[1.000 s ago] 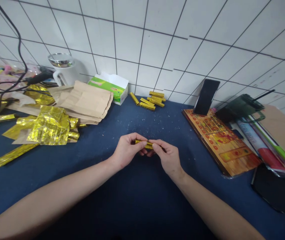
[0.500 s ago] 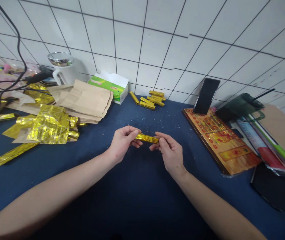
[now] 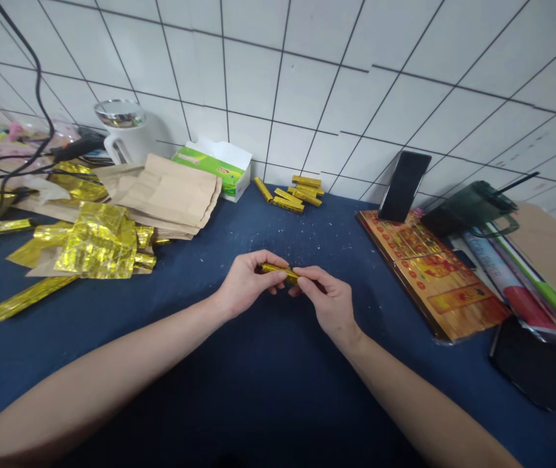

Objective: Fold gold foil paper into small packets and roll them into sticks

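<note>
Gold foil, folded into a narrow strip [image 3: 274,268], sits between the person's two hands, above the middle of the blue table [image 3: 185,283]. The left hand [image 3: 246,286] has its thumb and forefinger closed on the strip along its left part; the right hand [image 3: 330,302] pinches the right end, thumb against fingertip. The fingers hide much of the foil, so I can't be sure whether a fold is being made or flattened, but the step in hand looks like shaping or pressing the strip. I judge the next move calls for steady, even pressure from both thumbs, without twisting the thin foil.

Near the wall [image 3: 307,91] lies a small pile of similar gold pieces [image 3: 304,196], just right of a green tissue box [image 3: 216,170]. Well to the left, a crumpled gold sheet [image 3: 97,240] rests beside brown paper [image 3: 165,195].
</note>
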Available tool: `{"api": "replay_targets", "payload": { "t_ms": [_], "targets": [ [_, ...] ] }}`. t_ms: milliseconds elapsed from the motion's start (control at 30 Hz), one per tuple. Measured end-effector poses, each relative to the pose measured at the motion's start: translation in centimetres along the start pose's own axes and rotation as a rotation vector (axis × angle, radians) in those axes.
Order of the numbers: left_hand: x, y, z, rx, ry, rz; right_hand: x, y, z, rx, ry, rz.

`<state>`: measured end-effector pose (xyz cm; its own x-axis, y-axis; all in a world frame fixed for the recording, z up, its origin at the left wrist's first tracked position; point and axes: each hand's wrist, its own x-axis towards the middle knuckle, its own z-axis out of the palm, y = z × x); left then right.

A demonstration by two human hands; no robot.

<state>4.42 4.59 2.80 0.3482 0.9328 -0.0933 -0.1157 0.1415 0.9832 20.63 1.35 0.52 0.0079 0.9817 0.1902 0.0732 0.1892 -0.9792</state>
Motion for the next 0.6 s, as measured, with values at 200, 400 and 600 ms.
{"api": "replay_targets", "payload": {
  "t_ms": [200, 400, 600],
  "targets": [
    [-0.12, -0.04, 0.17, -0.022, 0.033, 0.007, -0.26, -0.07, 0.03, -0.026, -0.019, -0.041],
    [-0.24, -0.35, 0.29, -0.029, 0.012, 0.000, -0.36, -0.41, 0.32, -0.002, -0.052, -0.005],
    [-0.33, -0.60, 0.38, -0.039, -0.005, -0.010, -0.34, -0.53, 0.44, -0.036, -0.039, -0.048]
  ]
}}
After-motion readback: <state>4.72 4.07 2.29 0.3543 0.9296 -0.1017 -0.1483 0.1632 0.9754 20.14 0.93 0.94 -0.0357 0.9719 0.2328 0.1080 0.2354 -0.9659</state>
